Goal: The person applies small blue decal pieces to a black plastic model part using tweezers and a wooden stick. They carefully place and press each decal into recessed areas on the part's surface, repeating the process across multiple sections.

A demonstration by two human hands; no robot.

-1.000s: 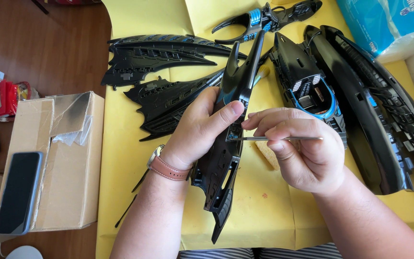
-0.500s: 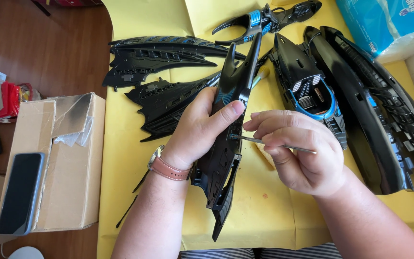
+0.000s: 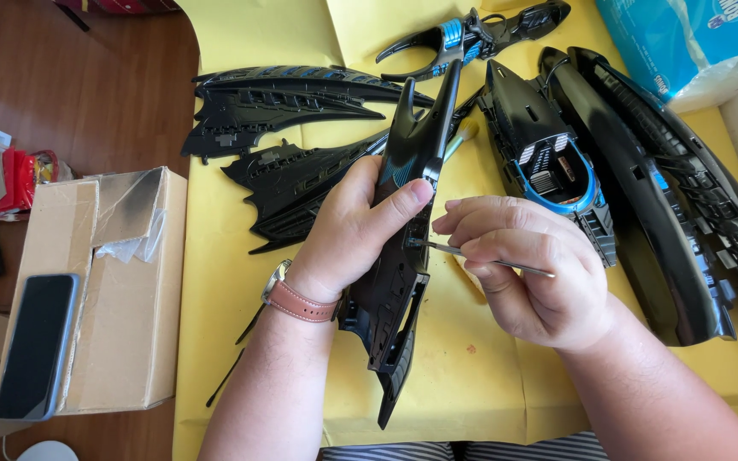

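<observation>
Hands at the yellow sheet [image 3: 241, 256] | left hand [image 3: 352, 235] clamps the long black model part [image 3: 403, 248] mid-table, steadying it | right hand [image 3: 527, 273] pinches a thin metal pick [image 3: 493, 260], tip at the part's edge | wings [image 3: 284, 111] lie far left, phone [image 3: 36, 346] on box [image 3: 121, 290]

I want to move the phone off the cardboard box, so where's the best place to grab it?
Grip the phone across its two long edges near the middle, coming from above. It lies flat, screen up, on the box, lower end near the box's edge, so both long edges look open to the fingers.
</observation>
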